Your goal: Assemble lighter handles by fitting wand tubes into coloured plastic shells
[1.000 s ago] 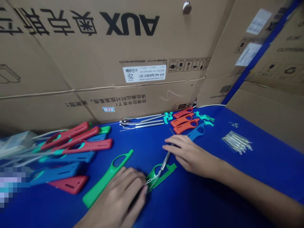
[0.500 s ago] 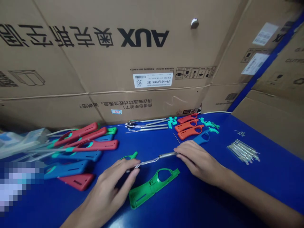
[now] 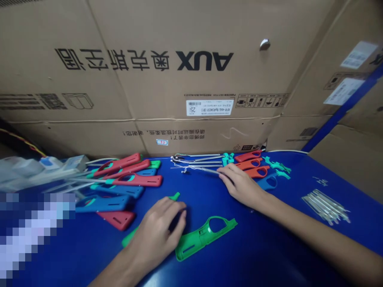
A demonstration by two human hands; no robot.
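Note:
My right hand [image 3: 239, 184] reaches toward the back of the blue table, its fingertips pinching a slim metal rod [image 3: 203, 170]. The rod's thin wire end lies beside a row of similar metal rods with wires [image 3: 197, 160]. My left hand [image 3: 158, 229] is curled over a green plastic handle [image 3: 175, 196], which shows at both sides of the hand and is partly hidden. Just right of that hand lies a hollow green handle shell [image 3: 191, 244], untouched. A blue handle [image 3: 267, 183] and orange handles [image 3: 251, 172] sit beyond my right hand.
Red and blue handles [image 3: 119, 187] are heaped at the left of the blue table [image 3: 191, 195], by a clear plastic bag [image 3: 24, 169]. Small teal parts [image 3: 277, 163] and a bundle of metal pins [image 3: 326, 206] lie to the right. Cardboard boxes [image 3: 143, 83] wall off the back.
My right hand has carried the metal rod back to the row of rods. My left hand has left the wire and now covers the green handle. The view has shifted.

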